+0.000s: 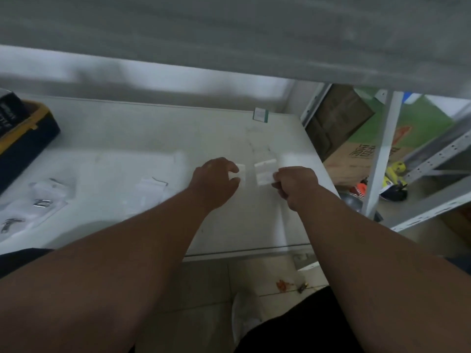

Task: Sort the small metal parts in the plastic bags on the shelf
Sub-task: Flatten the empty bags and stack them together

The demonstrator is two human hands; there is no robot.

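Pinching small bags (263,171) on the shelf (153,133), left hand (215,183), right hand (295,184).

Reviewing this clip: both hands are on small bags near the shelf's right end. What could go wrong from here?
1. The right hand pinches a small bag close to the right edge of the shelf; a slip might send it to the floor.
2. The bags are clear and blurred against the white shelf, so the one under the left hand could be mis-sorted.
3. Loose metal parts lie at the far left and may be overlooked.
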